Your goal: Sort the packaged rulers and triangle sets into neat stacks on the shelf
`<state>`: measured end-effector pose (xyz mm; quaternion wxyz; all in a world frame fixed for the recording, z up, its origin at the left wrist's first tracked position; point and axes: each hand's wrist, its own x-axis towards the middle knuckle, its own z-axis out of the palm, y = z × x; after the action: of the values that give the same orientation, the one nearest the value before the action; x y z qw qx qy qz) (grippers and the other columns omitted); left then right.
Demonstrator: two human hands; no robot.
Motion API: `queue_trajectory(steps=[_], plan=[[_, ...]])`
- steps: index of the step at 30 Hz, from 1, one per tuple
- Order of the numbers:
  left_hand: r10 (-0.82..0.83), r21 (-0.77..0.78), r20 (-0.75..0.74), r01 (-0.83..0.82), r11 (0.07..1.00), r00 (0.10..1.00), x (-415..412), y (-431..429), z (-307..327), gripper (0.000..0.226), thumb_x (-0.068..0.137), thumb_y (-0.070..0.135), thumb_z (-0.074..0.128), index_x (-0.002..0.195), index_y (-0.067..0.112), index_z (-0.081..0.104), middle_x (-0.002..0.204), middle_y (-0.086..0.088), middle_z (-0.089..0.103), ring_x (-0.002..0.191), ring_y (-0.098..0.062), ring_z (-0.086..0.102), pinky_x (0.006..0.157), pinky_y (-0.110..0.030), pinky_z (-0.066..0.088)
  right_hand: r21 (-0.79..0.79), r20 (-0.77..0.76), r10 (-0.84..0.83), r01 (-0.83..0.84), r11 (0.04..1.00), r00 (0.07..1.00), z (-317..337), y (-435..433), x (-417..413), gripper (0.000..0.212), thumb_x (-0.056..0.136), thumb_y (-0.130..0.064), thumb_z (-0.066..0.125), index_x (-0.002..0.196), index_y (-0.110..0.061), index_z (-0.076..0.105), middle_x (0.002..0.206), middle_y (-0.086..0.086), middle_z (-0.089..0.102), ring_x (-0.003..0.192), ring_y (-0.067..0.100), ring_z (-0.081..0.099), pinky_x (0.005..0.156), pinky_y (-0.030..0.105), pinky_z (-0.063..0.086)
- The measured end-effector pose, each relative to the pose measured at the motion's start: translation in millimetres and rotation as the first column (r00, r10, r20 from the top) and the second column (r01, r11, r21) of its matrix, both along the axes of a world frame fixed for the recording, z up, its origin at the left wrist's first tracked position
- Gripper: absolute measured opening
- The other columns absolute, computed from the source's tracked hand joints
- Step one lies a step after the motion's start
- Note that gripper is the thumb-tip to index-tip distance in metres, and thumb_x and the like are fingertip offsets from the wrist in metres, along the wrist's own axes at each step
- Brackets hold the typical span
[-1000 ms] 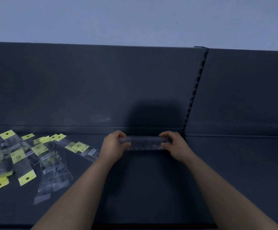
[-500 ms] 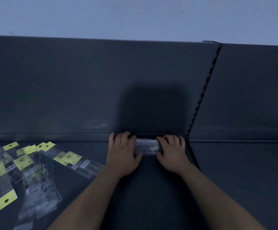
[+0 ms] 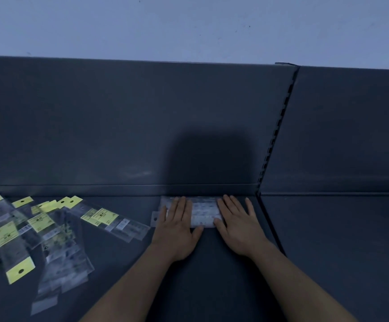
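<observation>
While both forearms reach forward side by side, we see the left hand and right hand lying palm-down, fingers spread flat, pressing a clear ruler pack onto the dark shelf against its back wall, with loose packs scattered left.

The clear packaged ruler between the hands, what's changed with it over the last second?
The clear packaged ruler, gripped at its ends a second ago, now lies flat against the dark shelf's back edge. The left hand and right hand have opened and press palm-down on it. The scattered yellow-tagged packets stayed put.
</observation>
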<state>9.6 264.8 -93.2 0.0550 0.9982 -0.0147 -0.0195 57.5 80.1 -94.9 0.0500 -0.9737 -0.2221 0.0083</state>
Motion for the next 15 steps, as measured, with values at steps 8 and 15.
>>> queue_trajectory(steps=[8,15], plan=[[0.021,0.002,-0.062,-0.021,1.0,0.998,-30,-8,2,0.074,0.098,0.057,0.012,0.151,0.014,-0.017,0.159,-0.005,-0.024,0.146,-0.018,-0.022,0.118,-0.042,-0.015,0.018,-0.089,-0.006,0.008,1.0,0.996,2,-6,-29,0.067,0.099,-0.052,0.01,0.152,-0.016,-0.011,0.159,-0.001,-0.016,0.146,0.014,-0.017,0.119,0.039,-0.014],[0.053,-0.023,-0.106,-0.056,0.998,0.993,-55,-13,3,0.076,0.098,0.058,0.013,0.152,0.012,-0.016,0.159,-0.006,-0.022,0.147,-0.019,-0.02,0.119,-0.039,-0.012,0.034,-0.091,0.021,-0.018,0.999,0.996,4,-13,-49,0.066,0.102,-0.047,0.017,0.152,-0.016,-0.011,0.16,0.0,-0.016,0.146,0.015,-0.017,0.118,0.036,-0.014]])
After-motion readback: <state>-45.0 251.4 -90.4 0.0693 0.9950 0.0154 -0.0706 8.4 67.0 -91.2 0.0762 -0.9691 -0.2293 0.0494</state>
